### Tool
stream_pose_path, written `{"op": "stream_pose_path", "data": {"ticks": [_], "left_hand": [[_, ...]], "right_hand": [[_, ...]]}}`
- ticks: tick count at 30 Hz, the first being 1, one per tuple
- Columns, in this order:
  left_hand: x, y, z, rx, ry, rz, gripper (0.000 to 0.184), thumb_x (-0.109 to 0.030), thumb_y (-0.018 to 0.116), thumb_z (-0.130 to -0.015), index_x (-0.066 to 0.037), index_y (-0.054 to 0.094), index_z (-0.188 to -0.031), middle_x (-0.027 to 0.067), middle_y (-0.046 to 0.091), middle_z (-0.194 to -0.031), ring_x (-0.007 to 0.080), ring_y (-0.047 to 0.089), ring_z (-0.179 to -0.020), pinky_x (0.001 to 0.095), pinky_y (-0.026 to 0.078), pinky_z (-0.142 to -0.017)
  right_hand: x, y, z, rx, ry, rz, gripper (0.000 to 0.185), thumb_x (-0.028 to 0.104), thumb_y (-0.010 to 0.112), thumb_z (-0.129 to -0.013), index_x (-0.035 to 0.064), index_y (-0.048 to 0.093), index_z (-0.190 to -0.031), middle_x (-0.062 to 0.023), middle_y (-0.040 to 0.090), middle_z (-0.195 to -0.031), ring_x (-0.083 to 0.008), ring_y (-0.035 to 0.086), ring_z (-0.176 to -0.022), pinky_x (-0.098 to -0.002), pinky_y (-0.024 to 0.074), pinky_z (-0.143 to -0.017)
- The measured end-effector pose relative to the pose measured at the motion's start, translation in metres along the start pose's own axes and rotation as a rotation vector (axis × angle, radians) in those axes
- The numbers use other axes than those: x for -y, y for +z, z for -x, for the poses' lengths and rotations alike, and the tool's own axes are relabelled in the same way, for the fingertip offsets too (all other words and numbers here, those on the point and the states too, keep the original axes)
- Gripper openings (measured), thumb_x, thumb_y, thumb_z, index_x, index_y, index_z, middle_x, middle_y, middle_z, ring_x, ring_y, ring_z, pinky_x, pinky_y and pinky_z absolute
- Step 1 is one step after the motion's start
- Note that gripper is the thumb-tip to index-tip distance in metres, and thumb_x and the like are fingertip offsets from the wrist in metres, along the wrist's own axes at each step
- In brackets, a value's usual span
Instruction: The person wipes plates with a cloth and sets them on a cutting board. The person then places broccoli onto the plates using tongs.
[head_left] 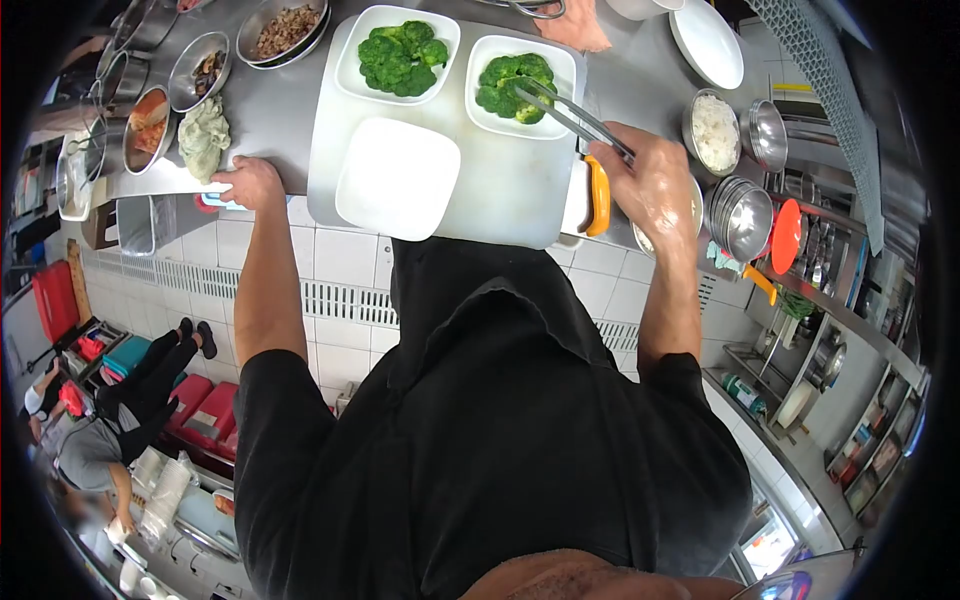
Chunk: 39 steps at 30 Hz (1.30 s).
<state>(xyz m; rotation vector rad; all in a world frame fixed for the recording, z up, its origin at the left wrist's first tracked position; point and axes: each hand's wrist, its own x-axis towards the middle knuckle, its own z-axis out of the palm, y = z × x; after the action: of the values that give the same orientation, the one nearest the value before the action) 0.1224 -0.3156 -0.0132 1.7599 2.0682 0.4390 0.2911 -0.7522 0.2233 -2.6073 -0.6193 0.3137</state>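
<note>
In my right hand (645, 175) are long metal tongs (585, 118). Their tips touch the broccoli (515, 90) in the right-hand white square dish (483, 122). A second white dish (345, 85), also filled with broccoli (402, 58), stands beside it to the left. Closer to me, an empty white square plate (398, 180) lies on the white cutting board (500, 200). My left hand (255, 185) rests at the counter's front edge, fingers extended, just below a crumpled pale cloth (205, 138). It appears to hold nothing.
Metal bowls of chopped food (285, 32), dark pieces (208, 75) and orange food (150, 120) stand left. To the right are a bowl of white rice (714, 132), stacked metal bowls (742, 215) and an orange handle (598, 197). A co-worker (90, 450) stands lower left.
</note>
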Motion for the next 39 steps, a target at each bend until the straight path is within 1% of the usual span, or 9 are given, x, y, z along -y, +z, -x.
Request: {"op": "stream_pose_path", "data": {"ticks": [7, 9, 15, 18, 21, 27, 31, 34, 39], "left_hand": [[0.014, 0.017, -0.015, -0.053, 0.022, -0.033, 0.072, -0.044, 0.040, -0.100, -0.006, 0.012, -0.154, 0.0369, 0.034, -0.134, 0.0482, 0.059, -0.105, 0.0537, 0.051, -0.087], [0.005, 0.012, -0.010, -0.046, -0.003, -0.067, 0.071, -0.045, 0.039, -0.101, -0.007, 0.012, -0.154, 0.0366, 0.035, -0.134, 0.0485, 0.058, -0.108, 0.0542, 0.051, -0.088], [0.004, 0.008, -0.008, -0.027, -0.015, -0.047, 0.070, -0.044, 0.039, -0.101, -0.008, 0.012, -0.154, 0.0357, 0.035, -0.135, 0.0472, 0.056, -0.112, 0.0533, 0.050, -0.090], [0.008, 0.012, -0.012, -0.029, -0.011, -0.043, 0.070, -0.044, 0.039, -0.100, -0.008, 0.013, -0.154, 0.0349, 0.035, -0.135, 0.0472, 0.056, -0.111, 0.0531, 0.049, -0.091], [0.006, 0.011, -0.011, -0.036, -0.031, -0.040, 0.070, -0.044, 0.040, -0.100, -0.008, 0.015, -0.154, 0.0339, 0.035, -0.135, 0.0478, 0.056, -0.110, 0.0536, 0.049, -0.092], [-0.002, -0.002, -0.001, -0.021, -0.026, 0.005, 0.069, -0.043, 0.042, -0.100, -0.009, 0.015, -0.154, 0.0343, 0.035, -0.135, 0.0493, 0.055, -0.110, 0.0545, 0.048, -0.092], [0.000, 0.001, -0.004, -0.024, -0.022, -0.001, 0.069, -0.042, 0.043, -0.100, -0.009, 0.016, -0.154, 0.0345, 0.035, -0.134, 0.0496, 0.055, -0.111, 0.0547, 0.047, -0.092], [-0.001, -0.003, 0.001, -0.021, -0.016, 0.011, 0.069, -0.042, 0.042, -0.099, -0.009, 0.015, -0.154, 0.0348, 0.035, -0.135, 0.0501, 0.054, -0.111, 0.0550, 0.047, -0.092], [0.001, 0.004, -0.005, -0.036, -0.026, 0.005, 0.069, -0.042, 0.042, -0.099, -0.010, 0.015, -0.154, 0.0353, 0.034, -0.135, 0.0510, 0.054, -0.112, 0.0552, 0.047, -0.093]], "right_hand": [[-0.009, -0.028, -0.022, -0.061, -0.002, -0.035, 0.031, 0.024, 0.069, -0.084, -0.0005, 0.072, -0.103, -0.0249, 0.067, -0.079, -0.0398, 0.066, -0.073, -0.0427, 0.0512, -0.071], [-0.001, -0.047, -0.045, -0.102, 0.187, -0.007, 0.035, 0.027, 0.067, -0.086, -0.0030, 0.071, -0.103, -0.0259, 0.068, -0.082, -0.0391, 0.067, -0.077, -0.0435, 0.0507, -0.074], [-0.012, -0.031, -0.158, -0.059, -0.048, 0.198, 0.032, 0.026, 0.068, -0.087, -0.0008, 0.071, -0.104, -0.0211, 0.070, -0.085, -0.0346, 0.066, -0.079, -0.0411, 0.0498, -0.075], [0.028, -0.017, -0.152, -0.017, -0.363, 0.337, 0.028, 0.024, 0.068, -0.085, 0.0008, 0.072, -0.100, -0.0218, 0.069, -0.083, -0.0382, 0.066, -0.082, -0.0438, 0.0511, -0.076], [0.077, -0.020, -0.112, 0.055, -0.497, 0.457, 0.021, 0.014, 0.064, -0.076, -0.0064, 0.068, -0.075, -0.0246, 0.066, -0.073, -0.0416, 0.066, -0.077, -0.0499, 0.0514, -0.071], [0.083, 0.009, -0.091, 0.224, -0.563, 0.628, 0.020, 0.019, 0.069, -0.078, -0.0007, 0.069, -0.076, -0.0213, 0.066, -0.074, -0.0379, 0.066, -0.077, -0.0471, 0.0513, -0.071], [0.069, -0.013, -0.101, 0.290, -0.388, 0.476, 0.024, 0.019, 0.066, -0.081, -0.0039, 0.071, -0.085, -0.0243, 0.068, -0.086, -0.0375, 0.067, -0.085, -0.0448, 0.0520, -0.080], [0.050, -0.048, -0.121, 0.009, -0.344, 0.244, 0.033, 0.030, 0.067, -0.083, -0.0018, 0.072, -0.088, -0.0225, 0.068, -0.085, -0.0355, 0.067, -0.081, -0.0430, 0.0508, -0.076], [0.003, -0.033, -0.217, -0.039, 0.023, 0.192, 0.049, 0.046, 0.063, -0.087, 0.0044, 0.069, -0.112, -0.0177, 0.070, -0.105, -0.0300, 0.067, -0.098, -0.0394, 0.0496, -0.089]]}}
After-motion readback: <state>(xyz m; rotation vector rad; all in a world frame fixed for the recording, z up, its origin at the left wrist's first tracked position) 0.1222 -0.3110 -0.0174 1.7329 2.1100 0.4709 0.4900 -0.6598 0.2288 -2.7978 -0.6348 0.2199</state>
